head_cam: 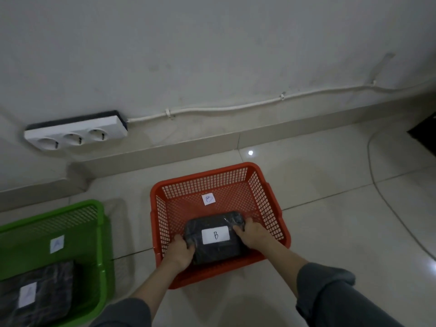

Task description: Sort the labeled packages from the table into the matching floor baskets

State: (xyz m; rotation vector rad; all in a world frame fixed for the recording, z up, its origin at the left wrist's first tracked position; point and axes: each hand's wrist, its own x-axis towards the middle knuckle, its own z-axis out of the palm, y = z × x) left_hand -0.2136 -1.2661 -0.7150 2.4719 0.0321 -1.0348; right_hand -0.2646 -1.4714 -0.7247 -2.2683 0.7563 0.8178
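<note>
Green floor basket (101,232), far left, partly cut off by the frame edge: perforated plastic, a small white tag with a faint letter, apparently A, on its inner back wall; contents, one dark plastic-wrapped package (47,289) with a white label (27,294) whose letter is too blurred to read. Power strip (75,134), white, three round sockets, fixed low on the wall above and behind the green basket; a white cable (236,107) runs from its right end along the wall, clipped at intervals. Left hand (180,252), grey sleeve pushed up the forearm: fingers curled around the near-left edge of the B package, thumb on top. Orange floor basket (200,182), centre, on pale floor tiles (330,185), just to the right of the green one and apart from it: lattice walls, a white tag marked B (208,198) on the inner back wall. B package (212,251), dark wrap, white label reading B facing up, held low inside the orange basket near its front wall; whether it rests on the basket floor cannot be told. Right hand (253,231), grey sleeve likewise pushed up: fingers closed over the far-right corner of the same package. A second thin cable (371,166) trails across the tiles at the far right.
</note>
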